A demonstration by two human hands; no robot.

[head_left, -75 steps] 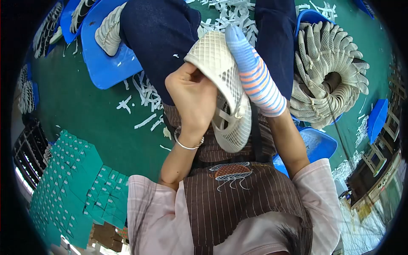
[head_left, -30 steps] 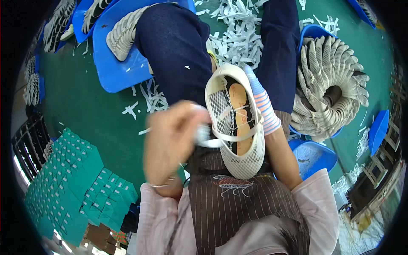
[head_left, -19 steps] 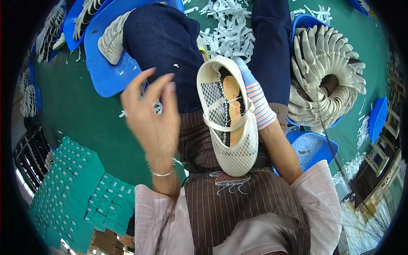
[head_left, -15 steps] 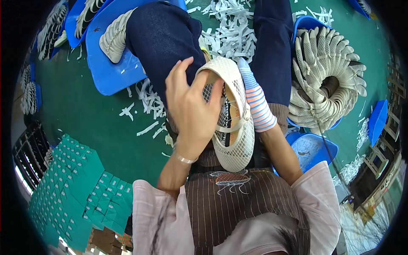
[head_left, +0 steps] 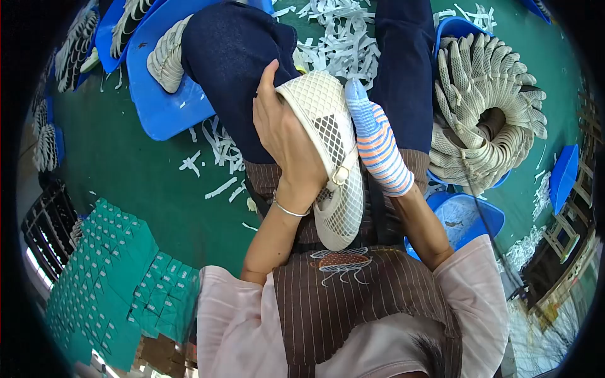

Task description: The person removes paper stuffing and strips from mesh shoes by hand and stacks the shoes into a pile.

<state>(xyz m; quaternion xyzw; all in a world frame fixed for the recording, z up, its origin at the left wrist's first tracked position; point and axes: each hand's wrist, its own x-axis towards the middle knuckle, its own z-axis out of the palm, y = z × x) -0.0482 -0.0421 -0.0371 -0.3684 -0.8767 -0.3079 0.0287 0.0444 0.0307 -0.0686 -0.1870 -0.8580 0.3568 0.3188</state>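
Observation:
A cream mesh shoe [head_left: 343,157] with a buckled strap is held above my lap, toe and heel pointing up and down the view, its side turned upward. My left hand [head_left: 287,135] wraps the shoe's left side at the opening, with some fingers hidden inside or behind it. On the other side, my right hand [head_left: 378,145], in a blue, white and orange striped glove, presses along the shoe's outer side; its fingertips are partly hidden. Below the shoe is my brown striped apron [head_left: 372,296].
Right of my leg stands a blue tub [head_left: 449,28] with a ring of stacked mesh shoes [head_left: 485,120]. More blue bins [head_left: 164,116] with shoes lie at upper left. White paper strips [head_left: 340,44] litter the green floor [head_left: 157,183]. Green boxes [head_left: 104,271] are stacked at lower left.
The shoe has rolled so its mesh side faces up and the insole is mostly out of sight. My left hand has turned inward around its edge; my right hand has shifted slightly.

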